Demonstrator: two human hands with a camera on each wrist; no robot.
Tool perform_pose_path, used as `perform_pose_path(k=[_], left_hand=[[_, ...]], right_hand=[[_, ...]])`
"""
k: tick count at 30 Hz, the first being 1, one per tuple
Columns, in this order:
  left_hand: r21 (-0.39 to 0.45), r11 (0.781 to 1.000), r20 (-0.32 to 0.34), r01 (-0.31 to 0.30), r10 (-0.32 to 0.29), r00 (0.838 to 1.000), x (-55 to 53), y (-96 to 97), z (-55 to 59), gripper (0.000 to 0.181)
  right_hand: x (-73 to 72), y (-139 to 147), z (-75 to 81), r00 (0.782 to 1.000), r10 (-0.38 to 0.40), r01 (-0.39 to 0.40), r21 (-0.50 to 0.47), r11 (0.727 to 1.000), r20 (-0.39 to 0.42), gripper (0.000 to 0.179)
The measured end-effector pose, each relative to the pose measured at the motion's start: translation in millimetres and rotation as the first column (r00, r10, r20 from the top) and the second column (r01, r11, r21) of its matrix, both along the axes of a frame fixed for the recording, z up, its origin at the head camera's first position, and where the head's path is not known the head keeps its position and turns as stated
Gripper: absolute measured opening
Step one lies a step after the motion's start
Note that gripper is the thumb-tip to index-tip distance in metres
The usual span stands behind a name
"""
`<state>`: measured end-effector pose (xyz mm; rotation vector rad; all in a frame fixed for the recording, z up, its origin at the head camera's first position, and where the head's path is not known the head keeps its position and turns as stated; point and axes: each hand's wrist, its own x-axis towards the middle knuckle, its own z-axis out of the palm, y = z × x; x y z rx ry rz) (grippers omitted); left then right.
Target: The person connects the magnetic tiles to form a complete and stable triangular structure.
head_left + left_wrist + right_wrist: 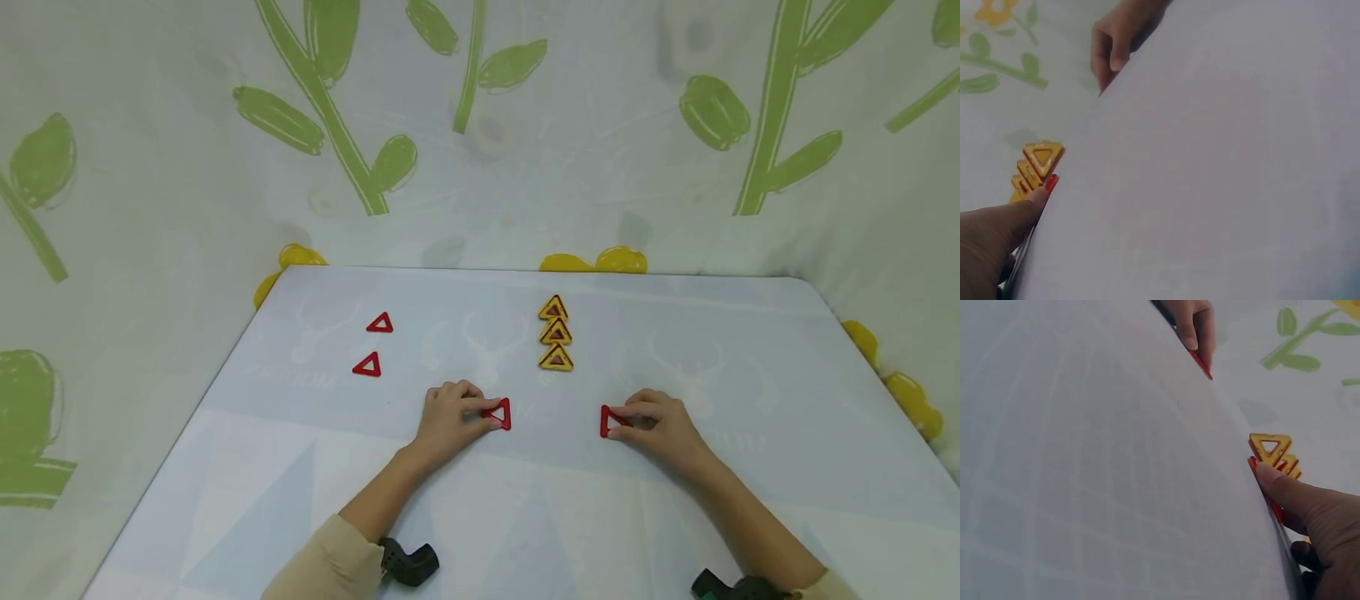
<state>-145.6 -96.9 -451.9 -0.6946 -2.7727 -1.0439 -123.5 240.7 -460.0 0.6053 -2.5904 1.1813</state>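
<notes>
My left hand [452, 419] pinches a red triangle frame [506, 414] between thumb and fingers, close over the table. On the other side my right hand [663, 423] grips a second red triangle frame [604, 422] by one corner, its flat side facing left. A gap separates the two held triangles. Beyond them, three yellow triangles with dark centres stand in a column; the nearest yellow triangle [556, 359] points away from me. In the right wrist view the thumb lies on the red triangle [1279, 509], with yellow triangles [1269, 447] behind.
Two more red triangles lie at the left, one red triangle [380, 322] farther back and another red triangle [367, 365] nearer. The pale table [720, 333] ends at a wall cloth [480, 208] with green leaf prints. Black wrist cameras [408, 562] sit on both forearms.
</notes>
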Motion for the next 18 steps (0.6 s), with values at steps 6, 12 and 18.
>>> perform_pose_path(k=[6,12,18], left_hand=[[-0.01,1.0,0.011,0.029,-0.029,1.0,-1.4,9.0,0.5,0.031],[-0.004,0.998,-0.009,0.061,-0.061,0.998,-3.1,17.5,-1.6,0.033],[0.003,0.998,-0.059,0.07,-0.07,0.996,-4.2,24.2,-7.2,0.034]], right_hand=[[-1.5,-6.1,-0.3,1.0,0.011,-0.011,0.015,1.0,-0.025,0.028],[-3.4,-11.4,0.3,0.999,0.02,-0.018,0.029,0.999,-0.041,0.029],[-4.3,-20.5,3.0,1.0,0.002,-0.002,0.045,0.999,-0.005,0.028]])
